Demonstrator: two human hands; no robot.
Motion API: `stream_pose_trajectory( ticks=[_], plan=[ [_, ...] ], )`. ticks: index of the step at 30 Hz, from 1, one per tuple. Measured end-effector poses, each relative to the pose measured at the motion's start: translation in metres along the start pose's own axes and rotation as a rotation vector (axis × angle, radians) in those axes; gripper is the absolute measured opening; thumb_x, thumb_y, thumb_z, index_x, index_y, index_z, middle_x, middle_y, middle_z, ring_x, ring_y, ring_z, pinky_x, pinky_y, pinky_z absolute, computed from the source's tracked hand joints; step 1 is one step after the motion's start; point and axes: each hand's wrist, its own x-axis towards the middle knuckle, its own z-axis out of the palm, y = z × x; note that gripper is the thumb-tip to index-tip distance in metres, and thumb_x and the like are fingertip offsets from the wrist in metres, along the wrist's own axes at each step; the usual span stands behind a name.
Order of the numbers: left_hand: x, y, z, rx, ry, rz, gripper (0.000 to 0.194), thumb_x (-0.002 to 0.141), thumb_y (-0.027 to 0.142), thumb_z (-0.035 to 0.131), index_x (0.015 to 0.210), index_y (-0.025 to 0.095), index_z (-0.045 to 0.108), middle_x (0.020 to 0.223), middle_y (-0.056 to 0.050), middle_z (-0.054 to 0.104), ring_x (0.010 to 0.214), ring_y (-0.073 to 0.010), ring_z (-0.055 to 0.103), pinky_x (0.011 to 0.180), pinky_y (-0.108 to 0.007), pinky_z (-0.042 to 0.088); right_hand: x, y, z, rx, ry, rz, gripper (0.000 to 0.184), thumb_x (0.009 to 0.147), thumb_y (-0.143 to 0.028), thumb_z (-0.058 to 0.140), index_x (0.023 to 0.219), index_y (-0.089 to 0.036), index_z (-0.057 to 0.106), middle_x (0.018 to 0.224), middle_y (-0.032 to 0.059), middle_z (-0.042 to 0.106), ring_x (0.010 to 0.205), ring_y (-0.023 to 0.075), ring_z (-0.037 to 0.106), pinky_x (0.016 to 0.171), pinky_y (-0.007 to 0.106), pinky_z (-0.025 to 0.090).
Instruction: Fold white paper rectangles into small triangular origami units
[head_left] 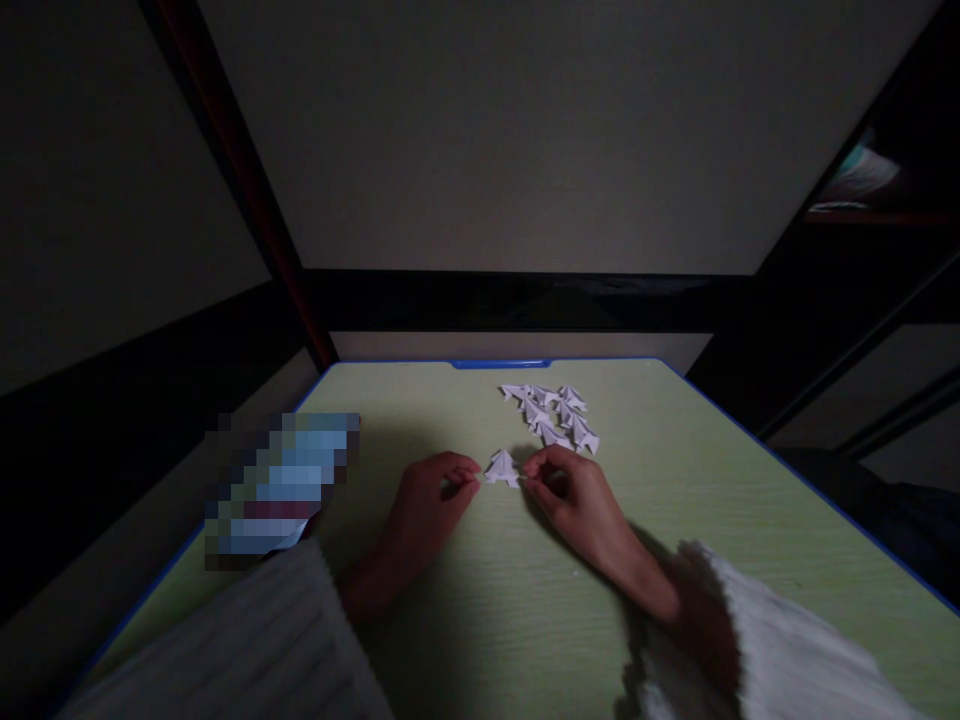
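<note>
A small white folded-paper frog (502,468) rests on the table between my two hands. To its left is my left hand (441,490), its thumb and index finger pinched together at the frog's left edge. From the other side, my right hand (574,490) pinches at the frog's right edge, the other fingers curled in. The exact contact at the fingertips is small and hard to see. Just beyond my right hand lies a loose group of several similar white paper frogs (535,411), some touching or overlapping.
The pale green table (480,620) has a blue edge and a blue handle-like piece (501,364) at the far side. A blurred-out flat item (285,485) lies at the left. Behind stands a large pale panel (495,140); dark shelving (877,215) is at the right.
</note>
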Motion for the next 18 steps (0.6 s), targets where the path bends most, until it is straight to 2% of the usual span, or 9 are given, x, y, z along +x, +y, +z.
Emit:
stream_pose_trajectory(
  ticks=[3,7,9,14,16,18],
  plan=[
    [-0.003,0.000,-0.001,0.096,-0.069,0.139,0.012,0.065,0.010,0.049,0.067,0.013,0.060,0.066,-0.002,0.060,0.061,-0.0119,0.054,0.054,-0.021,0.044,-0.001,-0.003,-0.004,-0.092,-0.034,-0.059,0.015,0.067,-0.004,0.044,0.068,-0.015,0.054,0.065,0.0018,0.057,0.059,0.0125,0.051,0.056,0.024,0.040],
    [-0.009,0.003,-0.003,0.242,-0.244,0.423,0.015,0.071,0.011,0.047,0.077,0.015,0.060,0.080,-0.005,0.061,0.078,-0.0149,0.053,0.072,-0.027,0.044,-0.006,-0.011,-0.007,-0.205,-0.110,-0.185,0.018,0.071,-0.004,0.044,0.077,-0.015,0.057,0.075,0.0035,0.058,0.070,0.0138,0.052,0.066,0.026,0.041],
    [-0.012,0.006,-0.003,0.315,-0.325,0.499,0.017,0.074,0.014,0.046,0.084,0.016,0.059,0.086,-0.005,0.060,0.084,-0.0159,0.051,0.078,-0.029,0.042,-0.010,-0.014,-0.006,-0.266,-0.158,-0.240,0.018,0.074,-0.006,0.043,0.079,-0.015,0.058,0.077,0.0046,0.058,0.074,0.0145,0.052,0.069,0.026,0.041],
    [-0.014,0.009,-0.001,0.487,-0.390,0.511,0.026,0.076,0.022,0.046,0.102,0.018,0.051,0.105,-0.007,0.053,0.099,-0.0194,0.045,0.088,-0.035,0.035,-0.010,-0.014,-0.005,-0.404,-0.188,-0.297,0.019,0.077,-0.008,0.041,0.082,-0.015,0.058,0.079,0.0060,0.056,0.077,0.0159,0.050,0.071,0.027,0.041],
    [-0.014,0.009,-0.001,0.517,-0.394,0.513,0.031,0.076,0.024,0.046,0.106,0.017,0.049,0.111,-0.008,0.050,0.104,-0.0202,0.042,0.090,-0.036,0.033,-0.005,-0.011,-0.010,-0.475,-0.165,-0.287,0.018,0.076,-0.008,0.040,0.081,-0.014,0.057,0.078,0.0063,0.056,0.075,0.0164,0.049,0.070,0.027,0.040],
    [-0.014,0.009,-0.001,0.523,-0.395,0.529,0.032,0.077,0.024,0.045,0.108,0.016,0.048,0.115,-0.009,0.048,0.107,-0.0200,0.040,0.092,-0.035,0.032,0.002,-0.006,-0.018,-0.565,-0.089,-0.249,0.019,0.073,-0.005,0.040,0.080,-0.014,0.055,0.080,0.0076,0.057,0.077,0.0182,0.048,0.068,0.028,0.038]
  ],
)
